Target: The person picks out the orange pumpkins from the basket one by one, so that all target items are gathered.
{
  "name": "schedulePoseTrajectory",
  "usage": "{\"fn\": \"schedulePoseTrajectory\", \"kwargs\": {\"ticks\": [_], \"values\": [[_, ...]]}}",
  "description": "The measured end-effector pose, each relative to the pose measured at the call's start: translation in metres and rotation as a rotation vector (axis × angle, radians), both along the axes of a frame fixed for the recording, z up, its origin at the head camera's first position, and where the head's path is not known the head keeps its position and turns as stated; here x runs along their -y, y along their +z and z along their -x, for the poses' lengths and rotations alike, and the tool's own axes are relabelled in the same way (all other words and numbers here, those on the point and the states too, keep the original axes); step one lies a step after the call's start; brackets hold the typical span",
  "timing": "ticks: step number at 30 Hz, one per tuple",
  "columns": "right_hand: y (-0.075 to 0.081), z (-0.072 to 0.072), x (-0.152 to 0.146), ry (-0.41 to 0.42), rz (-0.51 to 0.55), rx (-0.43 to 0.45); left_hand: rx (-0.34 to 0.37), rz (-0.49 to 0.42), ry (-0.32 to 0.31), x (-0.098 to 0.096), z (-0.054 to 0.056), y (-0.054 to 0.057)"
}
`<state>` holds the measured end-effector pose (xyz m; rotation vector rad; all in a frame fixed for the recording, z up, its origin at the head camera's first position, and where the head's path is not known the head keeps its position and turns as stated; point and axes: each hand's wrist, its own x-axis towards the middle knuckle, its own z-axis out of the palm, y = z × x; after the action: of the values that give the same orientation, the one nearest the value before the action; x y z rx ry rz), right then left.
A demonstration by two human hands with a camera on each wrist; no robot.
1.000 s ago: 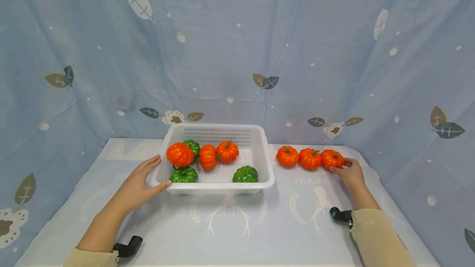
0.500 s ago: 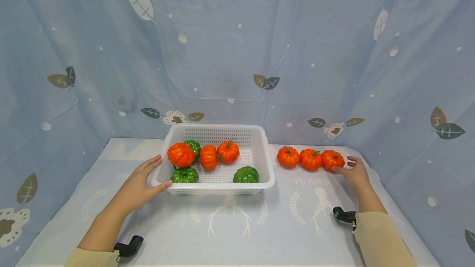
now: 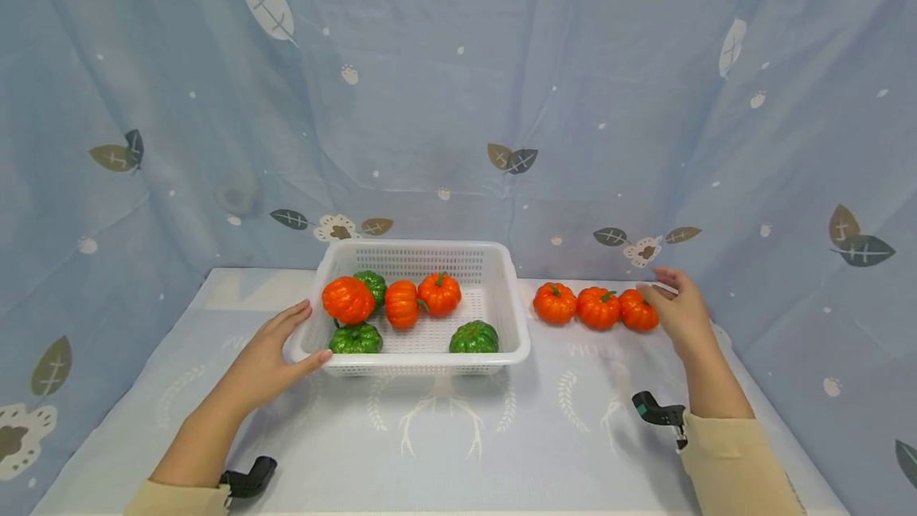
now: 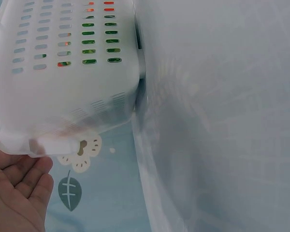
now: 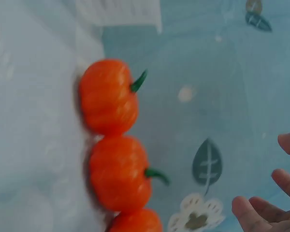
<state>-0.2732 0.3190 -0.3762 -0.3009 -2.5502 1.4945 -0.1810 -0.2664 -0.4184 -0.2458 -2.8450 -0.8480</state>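
My left hand [image 3: 261,361] rests at the left end of a white slotted basket [image 3: 423,360], thumb at the near corner and fingers along the side. In the left wrist view its extended fingers touch the basket's rim. Over on the right, my right hand [image 3: 684,317] hovers just above and beside the rightmost orange pumpkin [image 3: 636,312], fingers apart, holding nothing. That pumpkin ends a touching row with a middle orange pumpkin [image 3: 598,309] and a left orange pumpkin [image 3: 555,304]. The right wrist view shows spread fingertips [image 5: 244,212] away from the row.
Inside the basket lie three orange pumpkins, one of them a tilted pumpkin [image 3: 348,299] on top of others, and three green pumpkins, one a lone green pumpkin [image 3: 474,338] at the near right. A patterned blue curtain [image 3: 430,102] stands behind the pale table cover [image 3: 544,436].
My right hand has let go of the rightmost pumpkin and lifted up off it. The pumpkin stays at the end of the row. My left hand and the basket have not moved.
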Motion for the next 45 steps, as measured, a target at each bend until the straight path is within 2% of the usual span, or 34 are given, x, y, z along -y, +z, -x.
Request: {"fn": "schedulePoseTrajectory", "kwargs": {"ticks": [4,9,14,22,28,35,40,43,45], "values": [[0.019,-0.005,0.020,0.087,-0.003,-0.039,0.007,0.002,0.005,0.000,0.000,0.001],[0.041,-0.010,0.047,0.235,-0.041,-0.086,-0.001,-0.002,0.004,0.000,0.000,0.002],[0.052,-0.005,0.078,0.330,-0.069,-0.114,-0.012,-0.001,-0.002,0.001,0.001,0.001],[0.049,0.012,0.129,0.434,-0.064,-0.076,-0.005,0.011,0.010,0.000,0.002,0.000],[0.049,0.025,0.162,0.522,-0.108,-0.021,0.003,0.021,0.018,-0.003,0.003,0.000],[0.048,0.050,0.199,0.673,-0.166,0.017,-0.001,0.024,0.017,-0.002,0.002,-0.001],[0.043,0.068,0.217,0.733,-0.233,0.041,0.002,0.026,0.022,-0.001,0.002,-0.001],[0.038,0.079,0.224,0.754,-0.220,0.080,0.004,0.026,0.021,-0.001,0.001,-0.001],[0.033,0.085,0.226,0.758,-0.170,0.121,0.001,0.024,0.018,-0.001,0.001,-0.001]]}}
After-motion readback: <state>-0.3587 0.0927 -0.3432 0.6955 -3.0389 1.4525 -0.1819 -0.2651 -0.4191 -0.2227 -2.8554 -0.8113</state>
